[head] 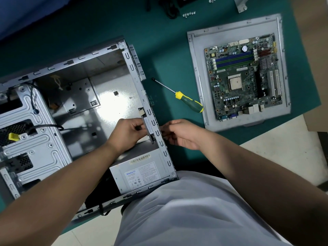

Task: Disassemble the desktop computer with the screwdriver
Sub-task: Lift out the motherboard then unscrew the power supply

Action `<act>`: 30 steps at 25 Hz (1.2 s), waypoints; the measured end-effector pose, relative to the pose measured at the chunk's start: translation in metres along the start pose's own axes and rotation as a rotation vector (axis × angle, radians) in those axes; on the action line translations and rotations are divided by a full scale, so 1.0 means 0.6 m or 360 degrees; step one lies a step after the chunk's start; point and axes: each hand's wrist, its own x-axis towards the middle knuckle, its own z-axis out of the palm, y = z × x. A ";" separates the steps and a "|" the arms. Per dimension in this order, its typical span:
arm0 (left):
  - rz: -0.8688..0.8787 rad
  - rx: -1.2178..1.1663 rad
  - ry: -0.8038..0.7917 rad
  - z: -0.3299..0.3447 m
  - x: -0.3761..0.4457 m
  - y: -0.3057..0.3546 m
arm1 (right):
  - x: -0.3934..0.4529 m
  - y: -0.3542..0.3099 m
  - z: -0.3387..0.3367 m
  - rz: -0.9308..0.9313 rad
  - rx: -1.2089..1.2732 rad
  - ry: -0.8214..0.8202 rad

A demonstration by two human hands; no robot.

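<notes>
An open grey computer case [74, 96] lies on its side on the green table. Inside the case, my left hand [127, 134] grips a small dark part [148, 125] mounted on the rear wall. My right hand [179, 134] reaches the same wall from outside, fingers curled against it; what they hold is hidden. The power supply [138, 173] sits in the case's near corner. A green-and-yellow screwdriver [182, 96] lies loose on the table to the right of the case, in neither hand.
The motherboard [245, 75] rests on the removed grey side panel [197, 68] at right. Several screws [189, 14] and black cables [170, 8] lie at the far edge. A drive cage [32, 132] with a yellow tab fills the case's left side.
</notes>
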 end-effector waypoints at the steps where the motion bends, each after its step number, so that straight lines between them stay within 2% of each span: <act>1: 0.0004 -0.0001 -0.0003 0.000 0.000 0.000 | -0.001 -0.003 0.000 0.0041 -0.0005 0.0020; 7: 0.0013 0.0001 -0.0001 -0.002 0.000 0.003 | 0.011 -0.015 0.003 0.0015 -0.0301 0.0236; 11: 0.0034 0.0002 -0.0017 -0.003 -0.003 0.012 | 0.015 -0.013 -0.006 -0.0306 -0.0800 0.0173; 13: 0.0033 0.0012 -0.0018 -0.004 -0.002 0.010 | 0.016 -0.008 -0.013 -0.0455 -0.0892 0.0096; 18: 0.0012 -0.0010 -0.0006 -0.003 -0.001 0.010 | 0.016 0.011 -0.019 -0.0785 -0.0992 0.0134; 22: 0.0016 0.0010 -0.0015 -0.004 0.000 0.013 | 0.019 0.019 -0.021 -0.0778 -0.0711 0.0113; 26: 0.0005 0.0012 -0.0035 -0.004 -0.003 0.015 | 0.014 0.015 -0.028 -0.0706 -0.0353 0.0334; 30: -0.0009 -0.0003 -0.0054 -0.003 -0.001 0.014 | 0.008 -0.042 -0.038 -0.0815 -0.0216 0.0354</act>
